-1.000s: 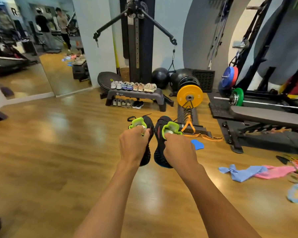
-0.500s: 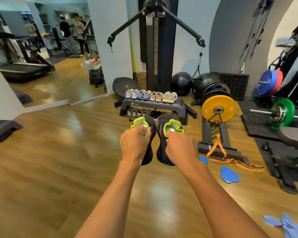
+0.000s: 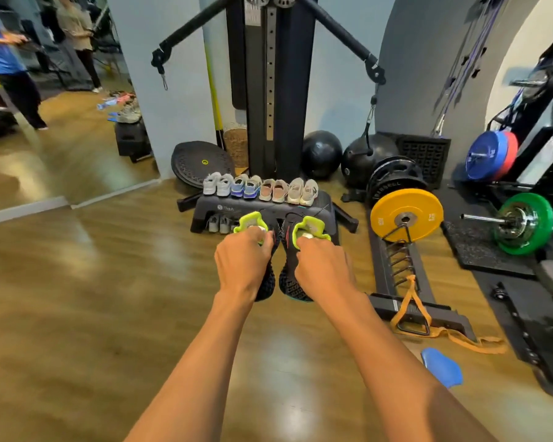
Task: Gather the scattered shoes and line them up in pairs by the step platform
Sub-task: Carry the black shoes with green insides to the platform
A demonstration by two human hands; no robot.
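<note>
At the centre of the frame, 2 black shoes with lime-green collars are hanging side by side, toes down, above the wooden floor (image 3: 77, 314). The left shoe (image 3: 268, 282) is being held by the left hand (image 3: 241, 266), whose fingers are clamped on its green collar; the right shoe (image 3: 292, 282) is being gripped the same way by the right hand (image 3: 324, 269). Just above them in the frame, the step platform (image 3: 268, 207) is carrying 8 light shoes (image 3: 261, 188) lined up in 4 pairs, with more shoes tucked underneath. A yellow weight plate (image 3: 406, 216) is standing right of the platform, and a blue pad (image 3: 441, 366) is lying at lower right.
</note>
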